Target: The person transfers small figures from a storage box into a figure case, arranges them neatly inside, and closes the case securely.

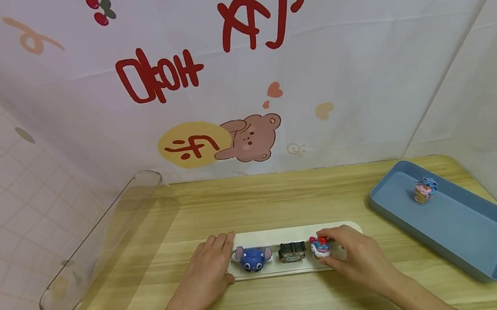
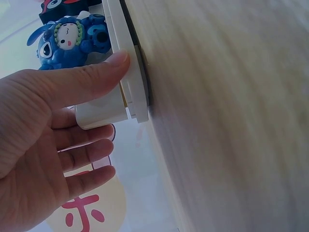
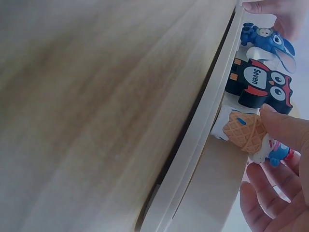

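- my right grip [image 1: 361, 256] is pinched on an ice cream toy [image 1: 321, 250], lower middle of the frame, at the white tray [image 1: 282, 234]
- my left grip [image 1: 210, 262]'s clamped on that tray's left end
- blue toy [image 1: 253, 261] and owl toy [image 1: 292, 253] sit between my grips
- blue tray [image 1: 468, 236], right side

Caption: one word readable, "Seven"; red characters unresolved.
Detail: "Seven" is printed in black, turned sideways, on the white oval [image 3: 253, 75] of the owl figure [image 3: 260, 89], 2 o'clock in right wrist view; too small to be read in head view. Red characters are carried by the white backdrop [image 1: 358, 56]: one group [image 1: 257, 9] near 12 o'clock, another [image 1: 160, 75] at 11, one on the yellow disc [image 1: 194, 145] between 9 and 10. None can be read with certainty.
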Demonstrator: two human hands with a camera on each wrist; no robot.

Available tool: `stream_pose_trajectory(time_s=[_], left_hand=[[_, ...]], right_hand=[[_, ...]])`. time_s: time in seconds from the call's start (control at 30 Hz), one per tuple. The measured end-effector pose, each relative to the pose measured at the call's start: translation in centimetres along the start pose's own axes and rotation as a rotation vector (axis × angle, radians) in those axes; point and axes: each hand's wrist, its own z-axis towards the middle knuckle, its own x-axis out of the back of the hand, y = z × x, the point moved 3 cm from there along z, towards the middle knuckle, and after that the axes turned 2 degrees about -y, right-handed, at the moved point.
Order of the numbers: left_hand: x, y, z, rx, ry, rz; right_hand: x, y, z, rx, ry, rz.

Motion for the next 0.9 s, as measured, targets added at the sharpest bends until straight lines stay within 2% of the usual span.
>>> stream_pose_trajectory(time_s=[0.27,0.7,0.9], left_hand=[[0.0,0.0,0.0,-0.003,0.004,-0.004],[0.0,0.0,0.0,0.0,-0.002,-0.006],[-0.1,-0.1,0.0,-0.008,0.009,0.005]], right_hand=[[0.1,-0.1,0.1,0.034,-0.008,-0.008],[0.1,-0.1,0.0,0.032,-0.004,-0.012],[1.2,0.0,0.2,0.058,0.008,0.015]])
